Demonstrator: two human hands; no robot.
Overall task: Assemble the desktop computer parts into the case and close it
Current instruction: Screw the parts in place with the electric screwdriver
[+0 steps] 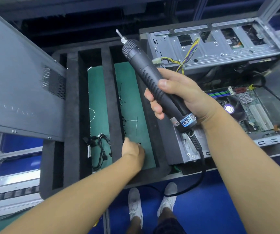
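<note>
An electronics assembly workshop: aluminium-profile frames point(9, 180), slotted foam parts tray point(71, 115), corded electric screwdriver point(152, 85), blue floor point(203, 191)

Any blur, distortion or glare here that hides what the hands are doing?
Head view: wide-angle distortion bows the side panel; the electric screwdriver in the right hand is sharp; the left hand in the foam tray is slightly soft, its grip hidden; light is even, no harsh glare.

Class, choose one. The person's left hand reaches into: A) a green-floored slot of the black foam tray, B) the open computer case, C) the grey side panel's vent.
A: the left hand is down in the foam tray slot beside small black screws, apart from the case.
</note>
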